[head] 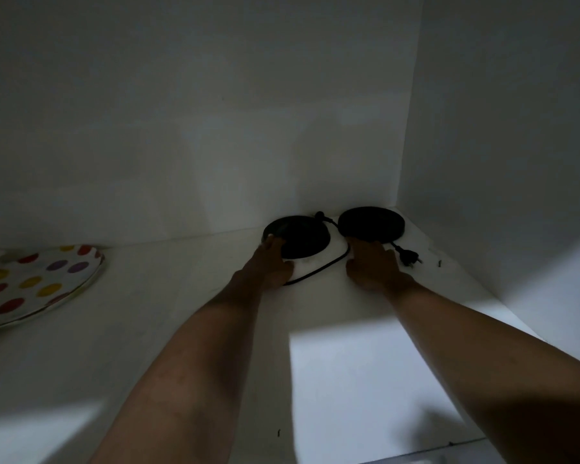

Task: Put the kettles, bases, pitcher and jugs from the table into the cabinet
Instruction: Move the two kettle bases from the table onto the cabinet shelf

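Two round black kettle bases lie flat side by side in the back right corner of the white cabinet shelf. My left hand touches the front left rim of the left base, its fingers lying along the edge. My right hand rests against the front rim of the right base, fingers extended. A black cord curves between the hands, and its plug lies just right of my right hand. How the fingers wrap under the rims is hidden in the dim light.
A white plate with coloured dots lies at the shelf's left edge. The cabinet's back wall and right wall close the corner. A patch of light falls on the shelf between my forearms.
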Available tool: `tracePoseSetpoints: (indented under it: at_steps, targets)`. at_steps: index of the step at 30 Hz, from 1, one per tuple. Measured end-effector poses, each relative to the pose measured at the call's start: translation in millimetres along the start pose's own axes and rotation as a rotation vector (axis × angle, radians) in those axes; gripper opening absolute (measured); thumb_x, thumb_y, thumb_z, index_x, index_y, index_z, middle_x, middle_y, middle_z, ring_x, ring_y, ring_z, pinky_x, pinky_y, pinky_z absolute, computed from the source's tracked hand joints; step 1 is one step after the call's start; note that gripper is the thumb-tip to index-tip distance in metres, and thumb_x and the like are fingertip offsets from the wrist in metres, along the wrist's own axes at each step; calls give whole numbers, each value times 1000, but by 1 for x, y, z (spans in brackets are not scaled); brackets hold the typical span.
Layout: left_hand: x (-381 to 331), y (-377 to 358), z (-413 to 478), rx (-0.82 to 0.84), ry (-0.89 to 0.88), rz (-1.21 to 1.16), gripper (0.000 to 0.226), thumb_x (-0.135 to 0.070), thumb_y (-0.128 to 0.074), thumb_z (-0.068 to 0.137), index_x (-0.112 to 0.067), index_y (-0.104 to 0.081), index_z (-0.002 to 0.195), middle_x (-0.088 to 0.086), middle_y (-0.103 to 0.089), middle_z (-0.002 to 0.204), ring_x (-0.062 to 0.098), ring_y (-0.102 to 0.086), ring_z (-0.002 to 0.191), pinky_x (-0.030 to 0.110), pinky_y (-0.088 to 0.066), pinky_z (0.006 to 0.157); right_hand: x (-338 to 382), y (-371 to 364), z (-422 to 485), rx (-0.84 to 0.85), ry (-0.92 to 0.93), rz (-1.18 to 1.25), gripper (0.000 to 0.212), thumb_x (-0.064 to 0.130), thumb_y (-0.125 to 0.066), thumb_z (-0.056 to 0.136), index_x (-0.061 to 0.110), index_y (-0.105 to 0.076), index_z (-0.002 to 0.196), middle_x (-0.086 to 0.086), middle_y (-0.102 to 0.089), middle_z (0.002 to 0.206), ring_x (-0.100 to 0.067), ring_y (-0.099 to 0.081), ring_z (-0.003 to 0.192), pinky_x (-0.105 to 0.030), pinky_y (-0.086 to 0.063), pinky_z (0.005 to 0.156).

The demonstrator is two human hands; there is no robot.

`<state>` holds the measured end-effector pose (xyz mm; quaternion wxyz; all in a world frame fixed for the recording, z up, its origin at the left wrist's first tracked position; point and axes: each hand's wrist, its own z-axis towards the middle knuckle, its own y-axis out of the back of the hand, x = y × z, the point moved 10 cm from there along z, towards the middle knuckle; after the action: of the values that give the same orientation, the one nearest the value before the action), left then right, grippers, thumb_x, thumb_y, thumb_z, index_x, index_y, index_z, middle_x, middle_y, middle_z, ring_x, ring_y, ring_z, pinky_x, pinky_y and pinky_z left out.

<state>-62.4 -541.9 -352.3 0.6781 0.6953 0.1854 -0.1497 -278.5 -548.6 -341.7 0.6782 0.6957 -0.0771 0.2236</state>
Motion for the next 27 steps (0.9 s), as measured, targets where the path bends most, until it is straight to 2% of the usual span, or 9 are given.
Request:
tracePoseSetpoints:
  at_steps: [4,7,11,16,20,27]
  targets:
    - [0,8,-10,-91,36,11,71,-36,-49,98,-22,-15,160,6,-5,168,33,-19,151,47,-26,120,-8,14,-13,-53,5,70,61,21,-46,101,19,-23,158,-7,-25,164,-28,-20,151,-40,-17,122]
    - [-5,9,-19,-137,32,-6,67,-37,-47,99,-20,-21,158,8,-16,164,35,-29,145,47,-33,115,-20,25,-17,-131,0,-145,62,31,-47,100,18,-26,156,-6,-18,167,-26,-11,154,-45,-14,121]
    - [-10,-8,-18,-71,12,2,73,-52,-46,97,-25,-19,159,10,-9,167,33,-17,152,49,-26,120,-32,18,-13,-63,6,-293,66,50,-36,101,25,-17,159,0,-1,169,-23,6,155,-52,-3,122]
    - [-10,-17,-15,-60,26,121,74,-62,-38,97,-33,-11,160,8,7,169,30,-2,155,49,-9,123,-29,16,3,12,42,-347,66,54,-26,103,27,-7,161,2,9,169,-22,15,154,-55,4,122]
    - [-10,-21,-23,-142,-50,132,73,-71,-28,94,-40,-12,159,4,2,169,26,0,155,46,-5,123,-38,11,9,80,-9,-353,70,59,-23,101,27,-5,161,4,6,169,-21,7,155,-54,-2,122]
    - [-14,-19,-26,-145,-55,156,77,-76,-24,91,-42,-8,158,1,3,169,24,3,155,45,-3,123,-53,21,6,39,-100,-291,79,67,-30,96,26,-12,160,4,-1,169,-25,-5,155,-53,-14,120]
